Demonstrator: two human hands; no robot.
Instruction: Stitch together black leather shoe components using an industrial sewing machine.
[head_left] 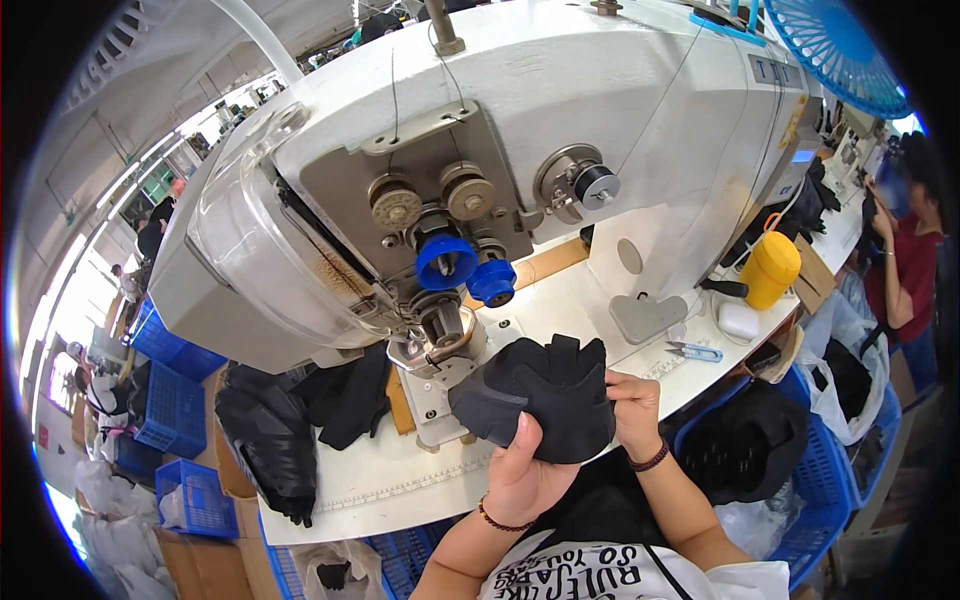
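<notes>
Both my hands hold up a curved black fabric piece (545, 400) with seamed panels and a short tab on its upper edge. My left hand (528, 470) grips its lower edge, thumb on the near face and the fingers mostly behind. At the right edge, my right hand (633, 405) pinches the fabric between thumb and curled fingers. The piece is just in front of the needle area of a large white sewing machine (650, 110), to the right of its presser parts (440, 335). Whether it touches the machine bed I cannot tell.
Black pieces (265, 430) lie stacked on the white table (400, 490) at left. A yellow bottle (770, 270) and blue thread snips (695, 352) sit at right. Blue baskets (815, 500) with black pieces flank the table. Another person (910, 250) works at far right.
</notes>
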